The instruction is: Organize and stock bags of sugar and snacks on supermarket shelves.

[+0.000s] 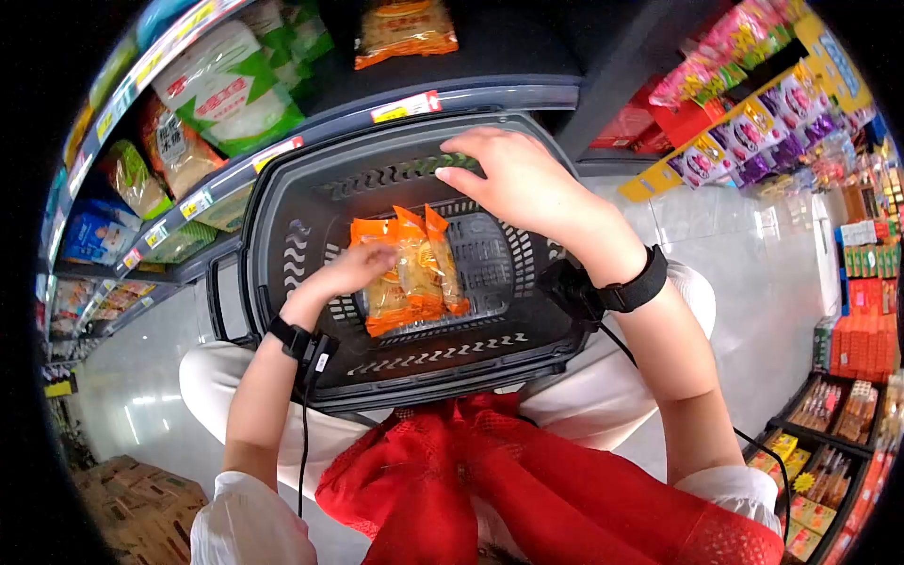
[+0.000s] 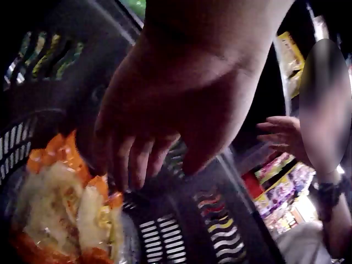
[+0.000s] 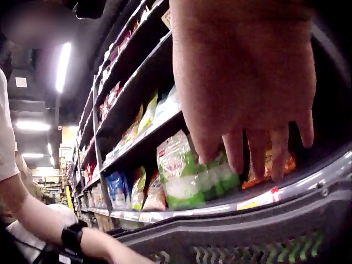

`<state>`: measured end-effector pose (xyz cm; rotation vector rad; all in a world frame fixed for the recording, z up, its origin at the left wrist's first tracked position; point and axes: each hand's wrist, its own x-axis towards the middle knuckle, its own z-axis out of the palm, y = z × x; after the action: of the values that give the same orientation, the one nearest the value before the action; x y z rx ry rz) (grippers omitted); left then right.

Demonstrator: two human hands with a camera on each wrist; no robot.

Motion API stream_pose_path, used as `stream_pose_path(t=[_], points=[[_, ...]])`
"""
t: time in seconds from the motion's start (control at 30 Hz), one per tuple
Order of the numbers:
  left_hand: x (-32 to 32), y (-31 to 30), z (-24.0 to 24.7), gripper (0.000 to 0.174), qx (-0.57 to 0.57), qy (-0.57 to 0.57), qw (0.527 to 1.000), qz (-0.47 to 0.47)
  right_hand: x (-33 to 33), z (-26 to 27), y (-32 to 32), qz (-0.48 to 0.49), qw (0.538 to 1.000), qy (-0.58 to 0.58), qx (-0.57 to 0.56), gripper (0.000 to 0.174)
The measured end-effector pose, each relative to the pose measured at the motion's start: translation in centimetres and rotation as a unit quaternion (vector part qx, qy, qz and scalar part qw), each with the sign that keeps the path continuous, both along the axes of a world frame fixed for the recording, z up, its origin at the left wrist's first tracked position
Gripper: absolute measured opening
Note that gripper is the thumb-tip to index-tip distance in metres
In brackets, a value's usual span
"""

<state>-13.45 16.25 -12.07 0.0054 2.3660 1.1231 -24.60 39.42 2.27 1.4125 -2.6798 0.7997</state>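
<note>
A dark grey shopping basket [image 1: 311, 245] sits between the person's knees. Inside it several orange-and-clear packets [image 1: 400, 292] stand side by side; their contents are pale yellowish. The left hand [image 1: 358, 268] is over the packets, overlapping them in the head view. In the left wrist view that hand [image 2: 165, 104] hangs with loose fingers beside the packets [image 2: 60, 203], holding nothing. Over the basket's far rim, the right hand [image 1: 518, 179] reaches toward the shelf with thumb and fingers spread. A similar orange packet [image 1: 405, 33] lies on that shelf, partly behind the right hand's fingers in the right wrist view.
A large green-and-white bag [image 1: 231, 89] and other bags stand on the shelf [image 1: 330, 132] with price tags along its edge. Hanging purple and pink packets [image 1: 753, 132] are at the right. Low racks [image 1: 829, 424] and a cardboard box [image 1: 132, 508] stand on the tiled floor.
</note>
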Motion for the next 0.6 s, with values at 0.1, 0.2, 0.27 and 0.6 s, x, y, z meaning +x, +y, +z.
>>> stream_pose_path(t=[0.1,0.2,0.27,0.6], points=[[-0.3,0.5,-2.9,0.037,0.167,-0.276,0.932,0.164,0.0,1.8,2.9,-0.023,0.996,0.004,0.087,0.031],[-2.5,1.9,-7.1,0.039,0.185,-0.306,0.896,0.264,-0.5,2.4,5.0,-0.059,0.989,0.032,0.134,0.028],[-4.1,4.2,-8.7,0.041,0.115,-0.265,0.919,0.268,-1.0,2.2,5.7,-0.076,0.990,0.115,0.034,0.026],[-8.8,9.1,-16.5,0.027,-0.303,-0.020,0.952,-0.033,-1.6,3.5,5.5,-0.084,0.992,0.093,0.036,0.021]])
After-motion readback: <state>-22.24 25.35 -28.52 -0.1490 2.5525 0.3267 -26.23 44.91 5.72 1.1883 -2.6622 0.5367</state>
